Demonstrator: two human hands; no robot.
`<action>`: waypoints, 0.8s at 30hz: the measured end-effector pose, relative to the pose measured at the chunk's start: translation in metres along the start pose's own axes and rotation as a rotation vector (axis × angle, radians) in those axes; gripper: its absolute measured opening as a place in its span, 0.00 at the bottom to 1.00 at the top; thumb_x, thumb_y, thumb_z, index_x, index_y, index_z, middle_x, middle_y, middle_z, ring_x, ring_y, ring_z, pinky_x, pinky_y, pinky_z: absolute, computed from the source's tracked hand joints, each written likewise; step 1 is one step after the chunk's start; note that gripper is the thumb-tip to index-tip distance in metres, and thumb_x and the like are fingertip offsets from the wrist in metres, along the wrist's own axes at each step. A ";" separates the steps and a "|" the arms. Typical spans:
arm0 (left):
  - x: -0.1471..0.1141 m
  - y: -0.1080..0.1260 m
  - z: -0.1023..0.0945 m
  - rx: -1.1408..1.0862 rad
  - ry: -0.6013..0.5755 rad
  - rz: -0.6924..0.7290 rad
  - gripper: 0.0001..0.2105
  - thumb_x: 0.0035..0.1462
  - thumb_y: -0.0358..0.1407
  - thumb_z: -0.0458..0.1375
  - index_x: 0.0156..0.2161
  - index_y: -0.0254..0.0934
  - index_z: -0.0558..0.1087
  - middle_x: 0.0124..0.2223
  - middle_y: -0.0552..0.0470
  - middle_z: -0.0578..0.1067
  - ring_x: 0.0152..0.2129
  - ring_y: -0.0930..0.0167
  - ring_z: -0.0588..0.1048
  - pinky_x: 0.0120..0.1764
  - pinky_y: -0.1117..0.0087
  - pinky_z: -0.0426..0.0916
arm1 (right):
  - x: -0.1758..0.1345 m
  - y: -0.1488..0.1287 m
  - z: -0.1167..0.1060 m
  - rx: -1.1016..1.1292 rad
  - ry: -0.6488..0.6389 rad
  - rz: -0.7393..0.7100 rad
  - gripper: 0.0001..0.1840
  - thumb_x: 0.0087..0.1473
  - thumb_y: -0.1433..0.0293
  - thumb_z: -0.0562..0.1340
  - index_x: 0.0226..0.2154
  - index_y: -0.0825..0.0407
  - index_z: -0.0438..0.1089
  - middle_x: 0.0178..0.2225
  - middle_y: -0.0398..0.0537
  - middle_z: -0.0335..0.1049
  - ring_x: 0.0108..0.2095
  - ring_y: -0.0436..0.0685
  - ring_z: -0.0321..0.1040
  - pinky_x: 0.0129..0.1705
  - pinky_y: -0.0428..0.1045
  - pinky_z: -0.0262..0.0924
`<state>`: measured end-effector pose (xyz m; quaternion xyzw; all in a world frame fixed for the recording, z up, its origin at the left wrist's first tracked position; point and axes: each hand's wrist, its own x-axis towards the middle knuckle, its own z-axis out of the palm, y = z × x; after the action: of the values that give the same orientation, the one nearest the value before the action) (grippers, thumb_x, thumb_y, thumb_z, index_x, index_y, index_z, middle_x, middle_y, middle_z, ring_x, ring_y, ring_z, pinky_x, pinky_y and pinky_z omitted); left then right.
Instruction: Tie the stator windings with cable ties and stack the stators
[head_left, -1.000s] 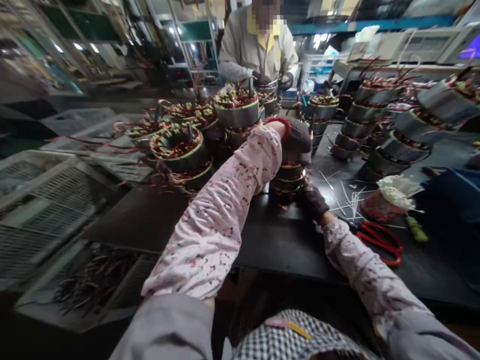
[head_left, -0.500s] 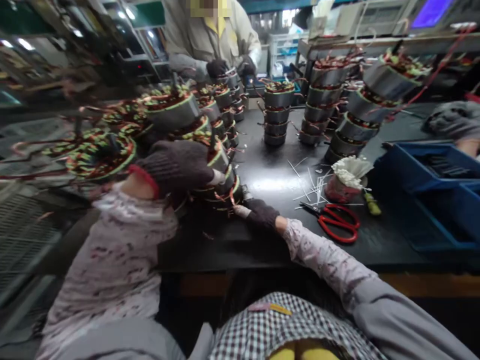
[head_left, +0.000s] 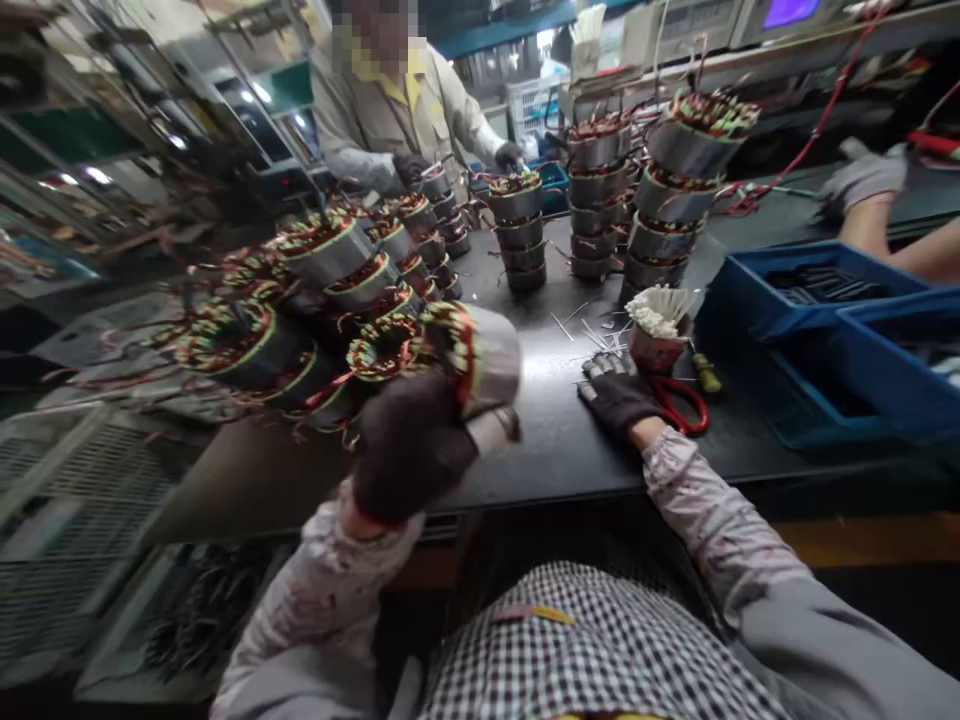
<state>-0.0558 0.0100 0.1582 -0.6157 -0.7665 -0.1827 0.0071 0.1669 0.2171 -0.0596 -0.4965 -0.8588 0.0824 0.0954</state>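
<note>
My left hand (head_left: pixel 412 445), in a dark glove with pale fingertips, grips a motor stator (head_left: pixel 496 352) and holds it tilted on its side above the table. Copper windings and green-yellow insulation show at the stator's left end. Palm down, my right hand (head_left: pixel 616 395) lies on the black table (head_left: pixel 551 455) with its fingers stretched out over loose white sticks (head_left: pixel 596 332). Beside its wrist are the red handles of scissors (head_left: pixel 688 408), whose blades are hidden under the hand. Stacked stators (head_left: pixel 330 255) stand left of and behind the held one.
A cup of white sticks (head_left: pixel 658 345) stands beyond my right hand, near blue bins (head_left: pixel 795 385) on the right. More stator stacks (head_left: pixel 596 205) rise at the back. A co-worker (head_left: pixel 397 110) works opposite; another person's gloved hand (head_left: pixel 862 180) is at far right.
My left hand has lifted a stator off the left stacks and brought it right, toward me. My right hand has let go of the stack's wire area and moved right to the scissors.
</note>
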 end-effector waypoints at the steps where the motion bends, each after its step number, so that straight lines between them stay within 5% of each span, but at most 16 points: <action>1: -0.005 0.010 0.008 0.016 -0.090 0.065 0.19 0.57 0.51 0.77 0.51 0.48 0.91 0.45 0.50 0.92 0.47 0.54 0.91 0.51 0.60 0.83 | 0.003 0.004 -0.001 0.007 0.020 0.020 0.33 0.75 0.62 0.55 0.73 0.59 0.75 0.79 0.70 0.67 0.83 0.76 0.58 0.86 0.79 0.38; 6: 0.006 0.048 0.076 0.107 -0.450 0.210 0.20 0.60 0.50 0.77 0.53 0.43 0.89 0.49 0.43 0.92 0.50 0.51 0.91 0.52 0.59 0.83 | -0.014 0.024 -0.018 0.083 0.150 0.044 0.29 0.75 0.63 0.58 0.70 0.53 0.77 0.75 0.65 0.74 0.77 0.73 0.68 0.84 0.75 0.51; 9: 0.015 0.059 0.120 0.128 -0.510 0.147 0.20 0.61 0.46 0.77 0.54 0.38 0.88 0.50 0.39 0.91 0.51 0.50 0.91 0.54 0.57 0.84 | -0.047 0.027 -0.026 0.204 0.292 0.036 0.29 0.76 0.62 0.57 0.72 0.50 0.75 0.70 0.61 0.79 0.69 0.68 0.77 0.78 0.66 0.67; 11: 0.008 0.058 0.145 0.100 -0.414 0.079 0.22 0.68 0.45 0.72 0.61 0.36 0.85 0.57 0.35 0.89 0.58 0.49 0.89 0.61 0.53 0.84 | -0.073 0.023 -0.023 0.301 0.380 0.020 0.27 0.76 0.61 0.59 0.71 0.49 0.75 0.64 0.60 0.83 0.62 0.67 0.82 0.70 0.64 0.76; 14: -0.028 0.041 0.174 -0.164 -0.020 0.118 0.23 0.76 0.39 0.62 0.71 0.37 0.78 0.68 0.35 0.84 0.70 0.54 0.81 0.73 0.50 0.77 | -0.107 0.007 -0.010 0.427 0.435 -0.063 0.25 0.73 0.62 0.64 0.67 0.48 0.78 0.57 0.59 0.84 0.55 0.68 0.84 0.64 0.66 0.81; 17: -0.072 0.004 0.195 -0.415 0.309 0.392 0.26 0.76 0.34 0.58 0.76 0.41 0.71 0.68 0.40 0.85 0.74 0.57 0.78 0.77 0.45 0.73 | -0.124 -0.019 -0.001 0.512 0.433 -0.162 0.26 0.71 0.63 0.65 0.68 0.46 0.79 0.64 0.62 0.81 0.62 0.71 0.82 0.66 0.70 0.80; 19: -0.087 -0.026 0.201 -0.367 0.450 0.429 0.28 0.74 0.30 0.58 0.76 0.44 0.70 0.63 0.42 0.88 0.70 0.56 0.82 0.79 0.38 0.70 | -0.122 -0.036 -0.002 0.581 0.374 -0.225 0.24 0.72 0.62 0.65 0.66 0.44 0.82 0.67 0.61 0.80 0.67 0.73 0.79 0.69 0.71 0.77; 22: -0.071 -0.063 0.193 -0.155 0.485 0.492 0.24 0.72 0.25 0.58 0.68 0.43 0.77 0.60 0.42 0.90 0.66 0.55 0.85 0.77 0.36 0.71 | -0.103 -0.052 -0.010 0.842 0.279 -0.204 0.16 0.68 0.54 0.71 0.52 0.42 0.87 0.56 0.56 0.87 0.58 0.71 0.84 0.66 0.69 0.79; 24: -0.039 -0.076 0.179 -0.096 0.273 0.668 0.21 0.72 0.24 0.58 0.63 0.42 0.82 0.62 0.42 0.89 0.67 0.56 0.84 0.76 0.39 0.72 | -0.085 -0.052 -0.014 1.019 0.297 -0.088 0.21 0.70 0.46 0.68 0.47 0.44 0.85 0.45 0.53 0.87 0.45 0.64 0.85 0.53 0.64 0.85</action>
<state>-0.0798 0.0120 -0.0384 -0.8016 -0.5058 -0.2865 0.1398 0.1681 0.1181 -0.0403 -0.3569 -0.7074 0.4137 0.4484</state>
